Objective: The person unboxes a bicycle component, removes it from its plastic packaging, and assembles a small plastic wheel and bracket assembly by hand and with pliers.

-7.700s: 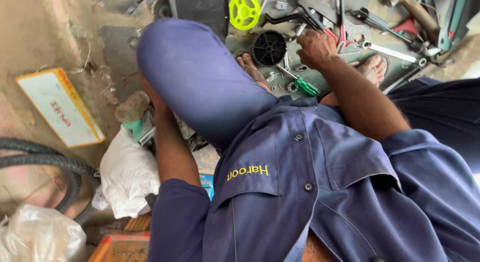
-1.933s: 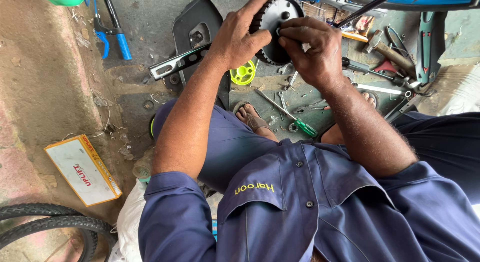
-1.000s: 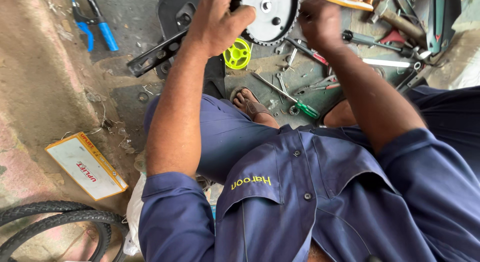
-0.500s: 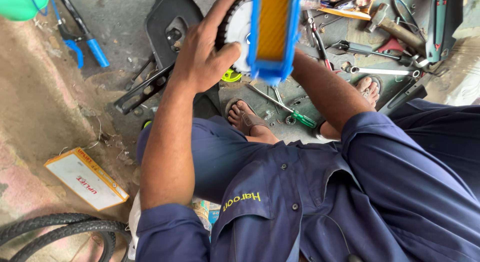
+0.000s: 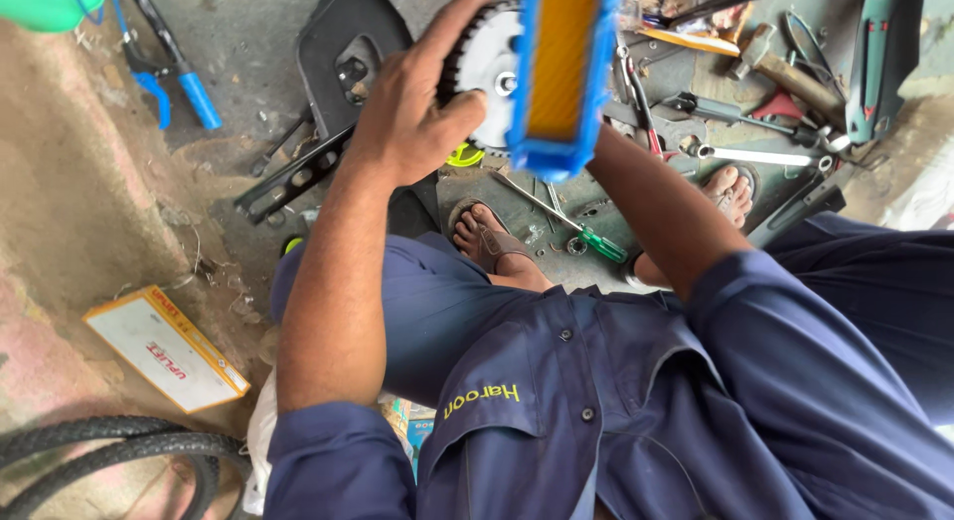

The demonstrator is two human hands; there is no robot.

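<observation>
Our left hand (image 5: 412,112) curls around the chainwheel (image 5: 487,53), gripping its toothed edge, held up far of our knees. Behind the blue pedal (image 5: 558,73), our right hand is hidden; we cannot tell its grip. Pedal looks fitted; screwdriver (image 5: 586,237) and spanners (image 5: 755,154) lie right, on the floor.

Right hand — hidden behind blue pedal (image 5: 561,78)

Bare concrete floor (image 5: 248,43) open at far left, between blue-handled pliers (image 5: 189,87) and black saddle (image 5: 343,43); far right crowded with hammer (image 5: 785,73), wrenches (image 5: 755,154), green screwdriver (image 5: 601,244); blue pedal (image 5: 561,73) blocking centre; tyre (image 5: 109,455) and cardboard box (image 5: 164,346) hemming near left.
</observation>
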